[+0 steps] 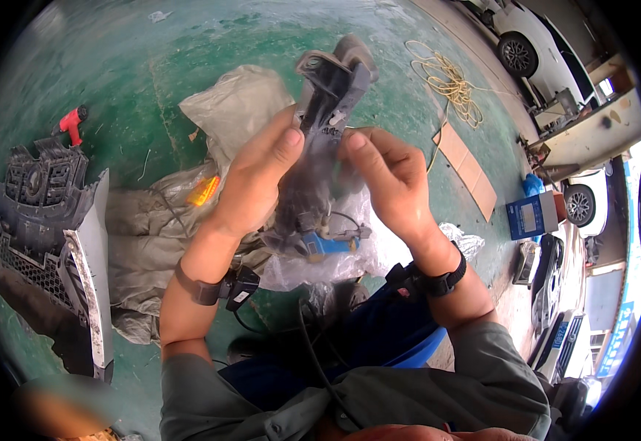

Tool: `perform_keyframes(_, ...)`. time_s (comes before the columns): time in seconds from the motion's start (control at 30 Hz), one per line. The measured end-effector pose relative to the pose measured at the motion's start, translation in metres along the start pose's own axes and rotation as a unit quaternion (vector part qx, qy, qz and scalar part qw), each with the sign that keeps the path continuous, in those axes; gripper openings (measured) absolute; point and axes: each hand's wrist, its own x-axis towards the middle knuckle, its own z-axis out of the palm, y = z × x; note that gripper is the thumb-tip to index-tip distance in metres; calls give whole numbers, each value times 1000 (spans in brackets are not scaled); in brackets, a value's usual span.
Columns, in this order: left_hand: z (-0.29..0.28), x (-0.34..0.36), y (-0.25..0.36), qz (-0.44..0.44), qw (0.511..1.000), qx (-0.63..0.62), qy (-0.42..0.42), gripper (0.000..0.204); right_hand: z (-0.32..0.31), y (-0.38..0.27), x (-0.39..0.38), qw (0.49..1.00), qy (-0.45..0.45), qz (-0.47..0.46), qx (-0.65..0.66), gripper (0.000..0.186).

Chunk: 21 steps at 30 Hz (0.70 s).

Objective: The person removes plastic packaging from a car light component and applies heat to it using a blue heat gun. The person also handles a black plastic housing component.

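A long dark grey plastic car part point(320, 158), with a forked bracket at its far end, is raised in front of me. My left hand point(263, 170) grips its left edge, thumb on top. On the opposite edge, the thumb and bent fingers of my right hand point(388, 173) are pressed against it near the middle. The part's lower half is blurred, so its exact kind cannot be made out. Just below it lies a blue and yellow device point(329, 245) with a dark cable, on clear plastic wrap point(291, 270).
Grey sheeting point(140, 257) carries a yellow item point(203, 191). At left are a broken car grille and bumper point(45, 213) and a red heat gun point(75, 125). A yellow rope point(449, 84), flat cardboard point(466, 169), a blue box point(532, 217) and white cars point(548, 51) are at right.
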Motion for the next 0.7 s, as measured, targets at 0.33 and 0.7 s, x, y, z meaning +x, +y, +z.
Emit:
perform_keyframes(0.33,10,-2,8,-16,998,-62,16,57,-3,4,1,999,-13,23,34,32)
perform_keyframes(0.7,9,-1,2,-2,998,-55,42,51,-6,3,11,972,-94,93,192,41)
